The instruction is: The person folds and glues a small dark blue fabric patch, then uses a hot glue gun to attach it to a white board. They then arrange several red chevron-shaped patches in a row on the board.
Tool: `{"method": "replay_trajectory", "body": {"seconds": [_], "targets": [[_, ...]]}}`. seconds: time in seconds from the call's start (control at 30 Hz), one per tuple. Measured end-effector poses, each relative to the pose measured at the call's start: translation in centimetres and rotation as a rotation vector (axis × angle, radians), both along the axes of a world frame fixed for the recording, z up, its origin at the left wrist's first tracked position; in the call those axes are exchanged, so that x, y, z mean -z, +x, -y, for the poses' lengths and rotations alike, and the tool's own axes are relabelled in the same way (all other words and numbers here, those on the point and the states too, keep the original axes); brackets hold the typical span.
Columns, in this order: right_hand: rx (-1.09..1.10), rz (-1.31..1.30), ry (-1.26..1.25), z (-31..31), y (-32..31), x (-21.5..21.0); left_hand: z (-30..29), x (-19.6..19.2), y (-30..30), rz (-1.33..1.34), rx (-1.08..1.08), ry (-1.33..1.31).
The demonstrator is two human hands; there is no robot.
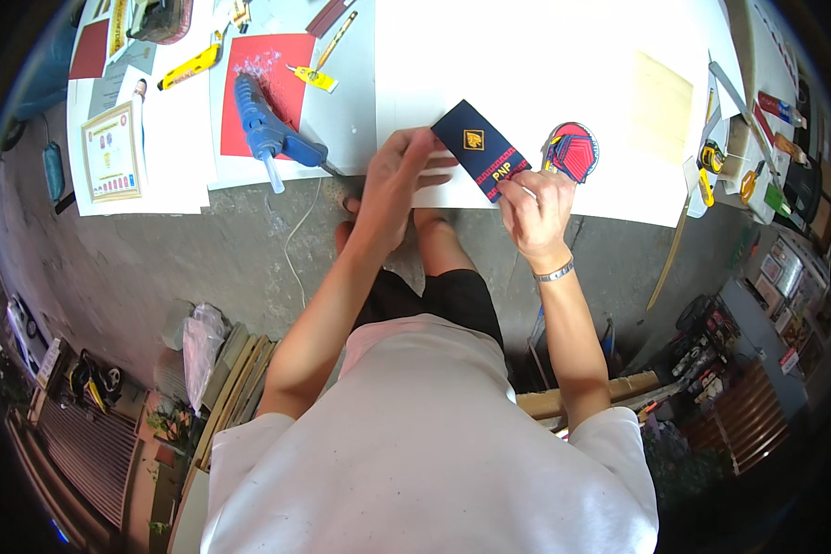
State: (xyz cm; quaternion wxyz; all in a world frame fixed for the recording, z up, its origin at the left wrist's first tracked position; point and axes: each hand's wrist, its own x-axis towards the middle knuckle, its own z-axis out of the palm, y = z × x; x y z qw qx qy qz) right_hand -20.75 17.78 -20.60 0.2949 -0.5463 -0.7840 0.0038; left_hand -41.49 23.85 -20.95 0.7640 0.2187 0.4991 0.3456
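Note:
A dark blue rectangular patch [475, 148] with a gold emblem, gold lettering and a red patterned band tilts above the white table's near edge. My right hand [540, 205] pinches its lower right end between thumb and fingers. Beside the patch's left edge is my left hand [399, 171], its fingers stretched out and apart. Its fingertips come close to the patch, and I cannot tell whether they touch it. Just right of the patch lies a round red and blue emblem [571, 153], partly behind my right hand.
On the left of the table [517, 55] a blue glue gun [263, 120] rests partly on a red sheet [297, 65]. Near it lie a yellow cutter [190, 67], a small yellow tube [316, 78] and a framed certificate [113, 152]. A tape measure [711, 157] sits at the right edge.

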Motion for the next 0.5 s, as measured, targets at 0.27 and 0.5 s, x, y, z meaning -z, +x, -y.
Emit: {"method": "replay_trajectory", "body": {"seconds": [0.27,0.5], "targets": [[0.329,-0.159,-0.182,-0.7,3.3,-1.8,-10.6,5.5,7.9,-0.293,0.345,0.280],[0.485,-0.273,-0.171,-4.5,5.8,-0.4,-10.2,5.8,5.0,-0.840,0.028,0.712]]}}
